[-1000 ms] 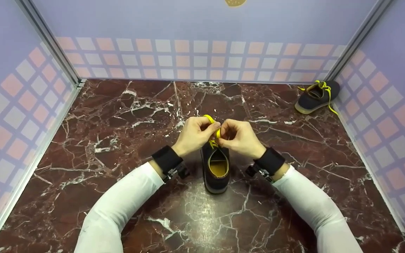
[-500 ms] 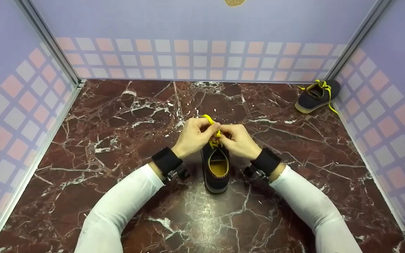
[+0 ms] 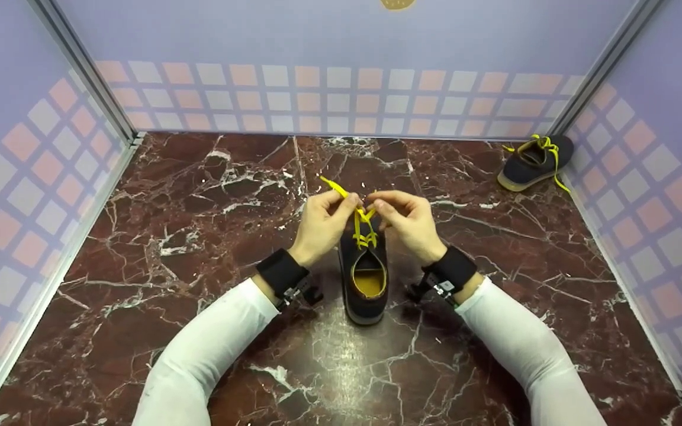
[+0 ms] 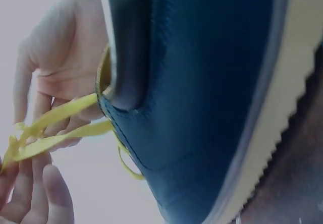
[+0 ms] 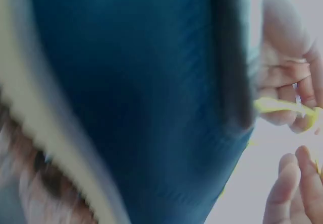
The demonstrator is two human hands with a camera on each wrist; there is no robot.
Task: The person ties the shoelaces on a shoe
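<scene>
A dark shoe (image 3: 364, 310) with a yellow inside stands at centre, its toe pointing away from me. Above its front, the yellow lace (image 3: 364, 216) rises in two strands to a crossing between my hands. My left hand (image 3: 322, 228) pinches one part of the lace between thumb and forefinger, and a loose end sticks out beyond it to the upper left. Opposite, my right hand (image 3: 410, 225) pinches the other part with thumb and fingertips. In the left wrist view the strands of lace (image 4: 65, 120) run from the shoe's opening to the fingers.
A second dark shoe (image 3: 533, 165) with loose yellow laces lies in the far right corner. The dark red marbled tabletop (image 3: 228, 331) is bounded by lilac panels (image 3: 341, 35) with pink and white squares at the back and sides.
My hands were close together over the lace and have drawn apart, moving slightly away from me. The lace crossing now shows between them, and an end extends past my left hand.
</scene>
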